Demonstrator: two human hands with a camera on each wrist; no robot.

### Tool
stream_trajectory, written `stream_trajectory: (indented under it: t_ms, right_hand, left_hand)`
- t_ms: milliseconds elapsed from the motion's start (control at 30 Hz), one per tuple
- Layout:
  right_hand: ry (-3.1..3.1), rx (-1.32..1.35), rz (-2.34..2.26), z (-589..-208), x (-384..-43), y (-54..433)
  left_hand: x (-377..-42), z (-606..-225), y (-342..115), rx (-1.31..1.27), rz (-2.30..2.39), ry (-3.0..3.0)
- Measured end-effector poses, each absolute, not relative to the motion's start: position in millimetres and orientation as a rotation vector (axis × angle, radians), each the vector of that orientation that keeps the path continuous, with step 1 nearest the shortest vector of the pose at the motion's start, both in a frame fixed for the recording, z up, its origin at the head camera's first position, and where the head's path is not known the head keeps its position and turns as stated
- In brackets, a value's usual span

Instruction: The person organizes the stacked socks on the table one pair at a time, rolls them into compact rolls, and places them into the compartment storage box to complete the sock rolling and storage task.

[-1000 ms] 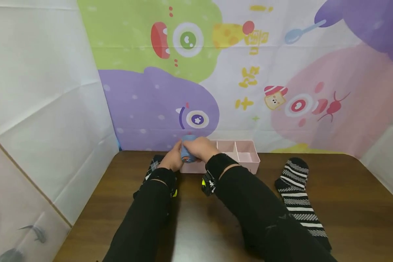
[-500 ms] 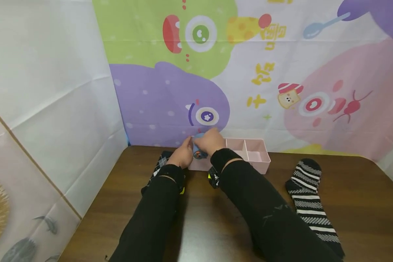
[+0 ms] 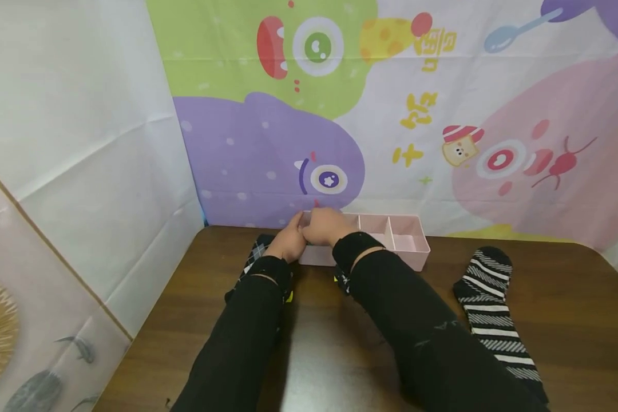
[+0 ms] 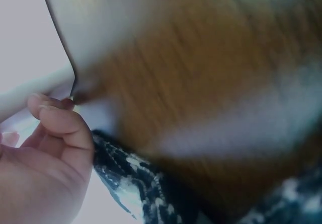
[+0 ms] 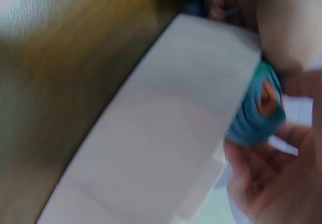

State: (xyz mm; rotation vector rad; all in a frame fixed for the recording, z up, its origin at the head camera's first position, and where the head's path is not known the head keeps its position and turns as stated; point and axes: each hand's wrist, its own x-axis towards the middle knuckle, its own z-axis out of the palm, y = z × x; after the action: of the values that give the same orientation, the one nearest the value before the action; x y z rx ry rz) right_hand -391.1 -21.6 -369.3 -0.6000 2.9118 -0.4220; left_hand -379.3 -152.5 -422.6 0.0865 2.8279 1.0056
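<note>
A blue rolled-up sock [image 5: 251,118] with orange at its core is at the rim of the pink divided box [image 3: 314,256], at the left-end compartment. My right hand [image 3: 325,227] pinches the roll from above, fingers and thumb around it in the right wrist view. My left hand [image 3: 288,241] grips the box's left end, its thumb up near the rim beside the roll and its fingers curled by the outer corner. From the head view, my hands hide nearly all of the roll. A dark argyle sock [image 3: 256,254] lies under and beside my left wrist.
A black-and-white striped sock [image 3: 489,297] lies flat on the right of the brown wooden table [image 3: 314,343]. Behind the box hangs a cartoon-printed cloth [image 3: 268,154]. A white cloth wall [image 3: 98,171] stands on the left.
My right hand has lowered the rolled sock into the left end of the box, so it has dropped from sight in the head view. The left hand has shifted to the box's end.
</note>
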Motion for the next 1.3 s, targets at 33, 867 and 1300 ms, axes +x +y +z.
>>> stream_trajectory:
  t_ms: [33, 867, 1300]
  right_hand:
    - [2.882, -0.649, -0.422, -367, -392, -18]
    - [3.01, -0.996, -0.173, -388, -362, -11]
    - [3.03, -1.14, 0.279, -386, -309, -4]
  left_hand:
    - [-379, -422, -152, 0.078, 1.013, 2.825]
    - [-384, -425, -154, 0.104, 1.005, 2.846]
    - [-348, -359, -192, 0.443, 0.531, 3.003]
